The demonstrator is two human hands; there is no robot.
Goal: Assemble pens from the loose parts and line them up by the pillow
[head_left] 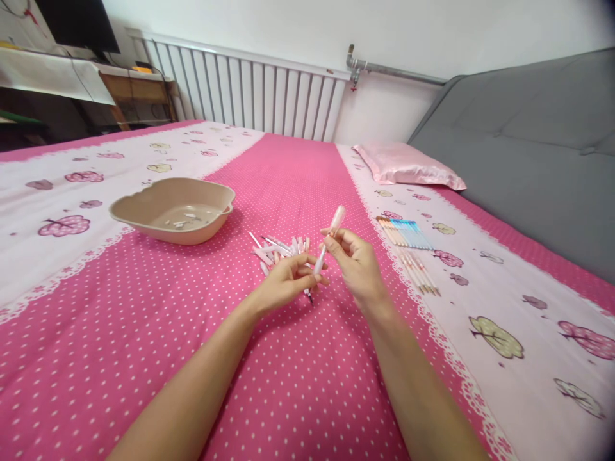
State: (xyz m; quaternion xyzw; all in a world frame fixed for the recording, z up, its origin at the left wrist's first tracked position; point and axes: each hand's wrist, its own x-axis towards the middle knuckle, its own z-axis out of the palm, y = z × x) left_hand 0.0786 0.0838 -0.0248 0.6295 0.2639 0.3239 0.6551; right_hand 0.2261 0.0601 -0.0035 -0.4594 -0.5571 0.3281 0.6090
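Both my hands hold one pale pink pen (328, 242) over the pink dotted bedsheet (269, 358). My left hand (288, 280) pinches its lower end near the tip. My right hand (354, 261) grips its upper part, with the cap end sticking up past my fingers. Just beyond my hands lies a loose pile of pens and pen parts (278, 248) on the sheet.
A beige plastic basin (175, 208) with a few small pieces inside sits at the left. Rows of finished pens (408, 246) lie to the right. A pink pillow (408, 166), a grey headboard (528, 160) and a white radiator (250, 89) stand further back.
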